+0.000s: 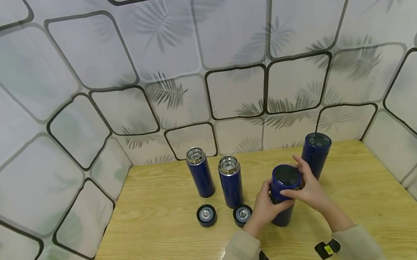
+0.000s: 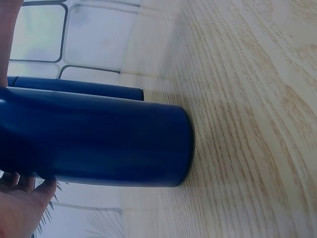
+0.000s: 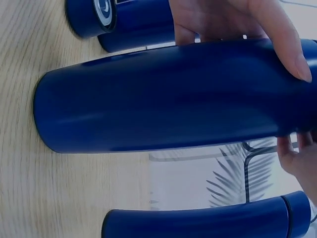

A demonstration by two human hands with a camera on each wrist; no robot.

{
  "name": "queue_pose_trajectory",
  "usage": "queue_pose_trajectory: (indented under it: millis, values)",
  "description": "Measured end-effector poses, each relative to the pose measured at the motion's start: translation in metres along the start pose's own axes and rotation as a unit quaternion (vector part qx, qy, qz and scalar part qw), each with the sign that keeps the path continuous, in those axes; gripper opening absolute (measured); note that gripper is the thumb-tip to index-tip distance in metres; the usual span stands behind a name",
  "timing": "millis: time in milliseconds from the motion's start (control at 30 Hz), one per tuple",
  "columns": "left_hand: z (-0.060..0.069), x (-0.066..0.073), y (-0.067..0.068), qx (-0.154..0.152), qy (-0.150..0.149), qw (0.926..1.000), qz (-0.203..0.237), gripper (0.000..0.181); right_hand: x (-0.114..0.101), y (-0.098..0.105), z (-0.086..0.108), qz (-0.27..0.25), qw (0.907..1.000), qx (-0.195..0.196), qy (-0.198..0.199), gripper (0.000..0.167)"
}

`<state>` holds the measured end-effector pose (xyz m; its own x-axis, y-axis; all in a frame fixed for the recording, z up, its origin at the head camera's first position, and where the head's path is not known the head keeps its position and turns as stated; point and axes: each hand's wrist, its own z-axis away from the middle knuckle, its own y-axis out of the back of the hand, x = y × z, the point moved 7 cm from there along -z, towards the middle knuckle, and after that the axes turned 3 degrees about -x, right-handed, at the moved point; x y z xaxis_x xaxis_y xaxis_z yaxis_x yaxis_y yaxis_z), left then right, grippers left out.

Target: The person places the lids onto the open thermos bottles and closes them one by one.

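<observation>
A dark blue thermos flask [image 1: 284, 215] stands on the table between both hands, its lid [image 1: 287, 176] seated on top or nearly so; whether it is screwed tight I cannot tell. My left hand [image 1: 265, 210] grips the flask's upper body, with the thumb across the front in the right wrist view. Around the lid, my right hand [image 1: 311, 190] curls its thumb and fingers. The blue body of this flask [image 2: 109, 141] fills the left wrist view, base on the wood. Its base [image 3: 54, 109] also touches the table in the right wrist view.
Two uncapped flasks, one at the back left [image 1: 201, 176] and one nearer the middle [image 1: 232, 185], stand upright. Before them lie two loose lids, left [image 1: 206, 215] and right [image 1: 242, 215], undersides up. A capped flask [image 1: 316, 152] stands behind my right hand. Patterned cloth walls [image 1: 239, 92] enclose the table.
</observation>
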<state>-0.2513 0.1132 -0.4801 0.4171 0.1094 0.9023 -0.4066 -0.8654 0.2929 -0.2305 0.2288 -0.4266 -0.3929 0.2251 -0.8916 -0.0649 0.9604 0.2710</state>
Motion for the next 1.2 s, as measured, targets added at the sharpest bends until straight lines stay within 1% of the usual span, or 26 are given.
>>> queue_pose_trajectory:
  millis: [67,100,133,167,233,300,333,400,433,467,533,600,633,667,700,733,800,833,900,933,967,1000,1033,1133,1167,1200]
  values:
    - [0.000,0.000,0.000,0.001,-0.001,1.0000,0.000,0.059,0.001,-0.001,0.000,0.028,0.9993,0.007,-0.024,0.098]
    - [0.000,0.001,0.000,0.001,-0.003,1.0000,0.000,0.059,0.001,-0.001,-0.001,0.032,0.9992,0.009,-0.024,0.098]
    - [0.000,0.001,0.000,0.000,-0.002,1.0000,0.000,0.059,-0.001,-0.002,-0.001,0.028,0.9995,0.008,-0.015,0.098]
    - [0.000,0.001,-0.001,-0.001,0.001,1.0000,0.001,0.059,-0.003,-0.003,-0.001,0.014,0.9999,0.003,-0.001,0.097]
    - [0.000,0.000,-0.001,-0.004,0.005,1.0000,0.003,0.060,-0.010,-0.005,-0.001,-0.027,0.9983,-0.013,0.049,0.094]
    - [0.000,0.000,-0.001,-0.006,0.009,0.9999,0.005,0.060,-0.015,-0.006,0.000,-0.069,0.9917,-0.038,0.101,0.091]
    - [0.000,-0.001,-0.001,-0.006,0.013,0.9999,0.007,0.060,-0.017,-0.006,0.000,-0.087,0.9878,-0.048,0.119,0.090]
    - [0.000,-0.001,-0.001,-0.006,0.015,0.9999,0.007,0.060,-0.018,-0.006,0.001,-0.095,0.9855,-0.050,0.132,0.090]
    - [0.000,-0.001,-0.001,-0.006,0.015,0.9998,0.007,0.060,-0.017,-0.005,0.001,-0.087,0.9876,-0.041,0.125,0.091]
    - [0.000,-0.001,-0.001,-0.005,0.015,0.9999,0.007,0.060,-0.015,-0.004,0.000,-0.068,0.9915,-0.029,0.107,0.092]
    - [0.000,-0.001,-0.001,-0.005,0.013,0.9999,0.007,0.060,-0.010,-0.001,-0.001,-0.014,0.9984,0.001,0.054,0.095]
    - [0.000,-0.001,-0.001,-0.005,0.010,0.9999,0.006,0.059,-0.005,0.000,-0.001,0.039,0.9991,0.018,0.001,0.098]
    - [0.000,-0.001,-0.001,-0.005,0.008,1.0000,0.004,0.059,-0.003,0.000,-0.001,0.062,0.9977,0.022,-0.016,0.100]
    - [0.000,0.000,-0.002,-0.006,0.007,0.9999,0.004,0.060,-0.003,0.000,-0.001,0.072,0.9968,0.023,-0.024,0.101]
    - [0.000,0.000,-0.002,-0.007,0.007,0.9999,0.003,0.060,-0.004,-0.001,-0.001,0.072,0.9970,0.024,-0.018,0.102]
    - [0.000,0.000,-0.002,-0.008,0.008,0.9999,0.001,0.060,-0.006,-0.002,-0.001,0.061,0.9979,0.021,0.001,0.102]
    - [0.001,0.000,-0.003,-0.012,0.013,0.9998,0.001,0.060,-0.012,-0.003,-0.001,0.023,0.9979,0.004,0.060,0.100]
    - [0.001,0.000,-0.003,-0.012,0.017,0.9998,0.002,0.060,-0.016,-0.005,0.000,0.000,0.9954,-0.008,0.096,0.099]
    - [0.002,-0.001,-0.002,-0.012,0.025,0.9996,0.004,0.061,-0.022,-0.006,0.001,-0.044,0.9867,-0.037,0.152,0.098]
    - [0.002,-0.001,-0.002,-0.012,0.028,0.9995,0.005,0.061,-0.025,-0.007,0.002,-0.059,0.9820,-0.049,0.173,0.097]
    - [0.002,-0.001,-0.002,-0.011,0.031,0.9995,0.005,0.061,-0.025,-0.007,0.002,-0.068,0.9799,-0.053,0.180,0.097]
    - [0.002,-0.001,-0.001,-0.010,0.032,0.9994,0.006,0.061,-0.025,-0.006,0.002,-0.069,0.9803,-0.052,0.178,0.098]
    - [0.002,-0.001,-0.001,-0.009,0.031,0.9995,0.006,0.061,-0.024,-0.005,0.001,-0.063,0.9831,-0.043,0.166,0.098]
    - [0.001,-0.001,-0.001,-0.010,0.024,0.9997,0.006,0.061,-0.016,-0.002,0.000,-0.016,0.9951,-0.007,0.097,0.100]
    - [0.001,-0.001,-0.001,-0.009,0.021,0.9997,0.005,0.061,-0.013,-0.001,0.000,0.003,0.9977,0.003,0.068,0.101]
    - [0.001,-0.001,-0.001,-0.010,0.018,0.9998,0.005,0.061,-0.010,-0.001,0.000,0.021,0.9987,0.009,0.047,0.102]
